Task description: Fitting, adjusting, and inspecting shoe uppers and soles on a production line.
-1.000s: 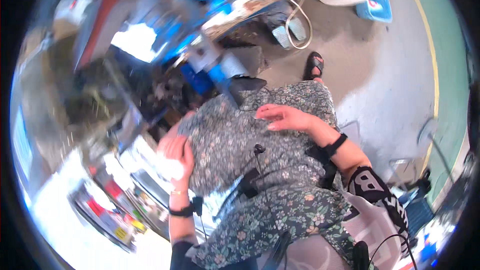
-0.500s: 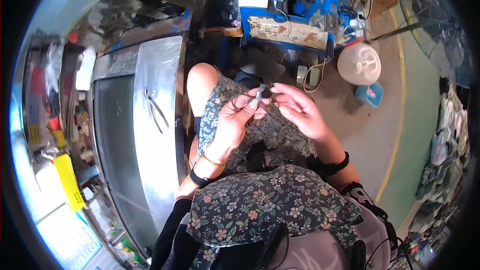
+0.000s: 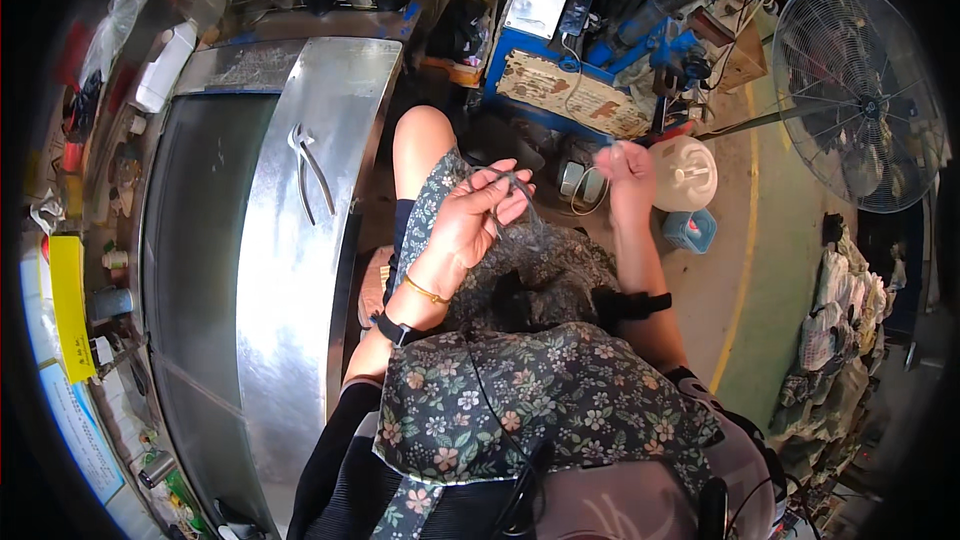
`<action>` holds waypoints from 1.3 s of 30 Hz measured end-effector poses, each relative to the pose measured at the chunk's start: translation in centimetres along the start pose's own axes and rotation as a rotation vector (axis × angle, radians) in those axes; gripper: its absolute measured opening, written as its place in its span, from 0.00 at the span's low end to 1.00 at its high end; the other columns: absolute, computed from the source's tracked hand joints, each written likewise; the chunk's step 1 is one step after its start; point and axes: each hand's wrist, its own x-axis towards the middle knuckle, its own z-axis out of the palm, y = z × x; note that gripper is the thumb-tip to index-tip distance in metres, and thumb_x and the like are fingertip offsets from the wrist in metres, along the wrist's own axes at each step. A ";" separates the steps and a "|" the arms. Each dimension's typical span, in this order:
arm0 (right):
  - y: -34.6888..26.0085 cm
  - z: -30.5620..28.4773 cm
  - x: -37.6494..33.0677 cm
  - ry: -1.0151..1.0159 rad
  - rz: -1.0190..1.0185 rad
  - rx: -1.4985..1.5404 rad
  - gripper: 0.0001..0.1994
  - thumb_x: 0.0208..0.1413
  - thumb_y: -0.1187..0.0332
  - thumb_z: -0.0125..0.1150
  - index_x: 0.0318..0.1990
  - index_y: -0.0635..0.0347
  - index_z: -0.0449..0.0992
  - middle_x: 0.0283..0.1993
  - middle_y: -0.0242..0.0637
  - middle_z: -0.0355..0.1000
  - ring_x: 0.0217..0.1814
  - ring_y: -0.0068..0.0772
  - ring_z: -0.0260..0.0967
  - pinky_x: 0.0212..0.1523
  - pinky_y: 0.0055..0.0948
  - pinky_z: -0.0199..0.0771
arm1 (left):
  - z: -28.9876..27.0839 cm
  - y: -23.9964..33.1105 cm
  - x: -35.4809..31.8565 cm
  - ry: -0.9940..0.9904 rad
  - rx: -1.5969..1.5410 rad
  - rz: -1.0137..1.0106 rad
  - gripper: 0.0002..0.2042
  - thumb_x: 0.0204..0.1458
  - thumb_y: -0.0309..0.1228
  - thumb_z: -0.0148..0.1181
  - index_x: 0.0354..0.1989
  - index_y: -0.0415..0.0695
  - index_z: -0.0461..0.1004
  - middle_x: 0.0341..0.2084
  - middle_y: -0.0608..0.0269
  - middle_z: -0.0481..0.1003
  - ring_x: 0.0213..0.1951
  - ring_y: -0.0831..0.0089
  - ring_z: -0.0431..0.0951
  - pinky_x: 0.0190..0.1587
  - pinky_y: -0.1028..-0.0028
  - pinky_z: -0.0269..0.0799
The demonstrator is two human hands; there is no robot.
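Observation:
Over my lap, my left hand (image 3: 470,218) is closed in a pinch on a thin dark grey cord (image 3: 537,208). The cord loops past the fingertips, and one end hangs down in front of the floral apron (image 3: 560,390). My right hand (image 3: 629,182) is raised apart from it on the right, in front of a white plastic jug. Its fingers are curled together, with a pale blur at their tips too small to name. On the shiny metal bench top (image 3: 290,320) at my left lies a pair of pliers (image 3: 312,172) with dark handles.
A white jug (image 3: 690,172) and a blue plastic container (image 3: 690,230) stand on the floor at the right. Farther back is a large fan (image 3: 865,95). A blue machine (image 3: 575,90) stands ahead, with a cable. A heap of cloth (image 3: 835,330) lies far right.
My hands have moved apart: the right has gone up and right, its fingers curling in. My left hand still pinches the dark cord. The whole view has shifted and turned.

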 end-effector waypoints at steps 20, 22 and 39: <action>-4.7 0.9 -4.3 -0.189 0.431 0.689 0.06 0.58 0.78 0.57 0.42 0.60 0.74 0.28 0.25 0.67 0.22 0.14 0.56 0.21 0.18 0.57 | -1.3 0.8 -0.4 -0.048 -0.416 -0.098 0.07 0.60 0.31 0.57 0.36 0.40 0.74 0.13 0.76 0.57 0.17 0.82 0.58 0.26 0.78 0.57; -5.2 0.8 -3.9 -0.034 0.401 0.657 0.06 0.58 0.78 0.57 0.42 0.60 0.74 0.27 0.24 0.66 0.21 0.14 0.54 0.20 0.18 0.53 | -2.5 1.4 -0.4 -0.092 -0.451 -0.093 0.07 0.60 0.31 0.57 0.38 0.40 0.73 0.14 0.76 0.61 0.18 0.83 0.60 0.28 0.78 0.61; -7.0 -0.6 -2.9 -0.219 -0.280 -0.419 0.07 0.53 0.78 0.62 0.39 0.63 0.79 0.35 0.30 0.73 0.33 0.22 0.70 0.34 0.20 0.70 | 2.1 -0.3 -0.3 -0.222 0.701 -0.108 0.11 0.62 0.34 0.53 0.40 0.38 0.78 0.16 0.74 0.67 0.18 0.87 0.63 0.22 0.83 0.60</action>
